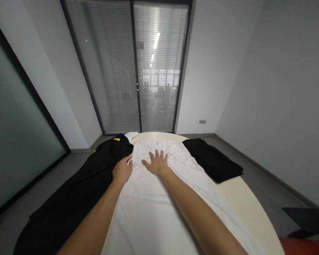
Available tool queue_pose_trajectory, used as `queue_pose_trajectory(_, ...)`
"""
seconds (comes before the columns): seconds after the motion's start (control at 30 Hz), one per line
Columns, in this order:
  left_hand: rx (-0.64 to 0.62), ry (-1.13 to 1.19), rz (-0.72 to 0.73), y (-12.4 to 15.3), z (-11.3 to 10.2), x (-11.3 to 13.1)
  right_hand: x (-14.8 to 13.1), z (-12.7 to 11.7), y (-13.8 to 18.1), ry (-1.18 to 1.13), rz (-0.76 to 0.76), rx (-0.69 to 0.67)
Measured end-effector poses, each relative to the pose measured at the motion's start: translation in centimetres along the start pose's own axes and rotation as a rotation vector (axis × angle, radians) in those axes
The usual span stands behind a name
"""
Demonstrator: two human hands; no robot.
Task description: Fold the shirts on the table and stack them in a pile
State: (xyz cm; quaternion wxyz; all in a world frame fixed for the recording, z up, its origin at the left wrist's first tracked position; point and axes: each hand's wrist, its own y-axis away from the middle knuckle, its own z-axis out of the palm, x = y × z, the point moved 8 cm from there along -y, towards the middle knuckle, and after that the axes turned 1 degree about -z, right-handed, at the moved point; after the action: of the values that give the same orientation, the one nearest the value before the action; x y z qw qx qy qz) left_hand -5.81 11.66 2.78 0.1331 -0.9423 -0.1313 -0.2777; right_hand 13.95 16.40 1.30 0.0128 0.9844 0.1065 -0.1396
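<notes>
A white shirt (149, 209) lies spread flat along a pale oval table (244, 205), its collar end towards the far side. My right hand (156, 163) rests flat on the shirt's upper part, fingers stretched and spread. My left hand (122, 170) sits at the shirt's left edge with its fingers curled in, pinching the white fabric where it meets a black garment (77, 191).
The black garment drapes over the table's left side, with a yellow tag (116, 139) at its far end. A folded black garment (214, 159) lies on the right. A small white piece (131, 135) sits at the far edge. Glass doors with blinds (138, 71) stand beyond.
</notes>
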Motion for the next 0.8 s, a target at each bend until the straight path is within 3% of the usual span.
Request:
queue_pose_trajectory(0.2, 0.008, 0.063, -0.008, -0.5, -0.1, -0.2, 0.0, 0.5, -1.4, 0.018, -0.009, -0.010)
queue_pose_trajectory(0.43, -0.042, 0.073, 0.027, -0.4, 0.1, -0.1, -0.6, -0.6, 0.8, -0.021, 0.028, 0.089)
queue_pose_trajectory(0.63, -0.014, 0.098, 0.103, -0.3, 0.3, 0.6, -3.5, -1.8, 2.8, -0.076, -0.262, 0.133)
queue_pose_trajectory(0.8, 0.005, 0.104, 0.204, 0.2, 0.3, 2.4, -3.7, -0.5, 3.0, -0.091, -0.285, 0.037)
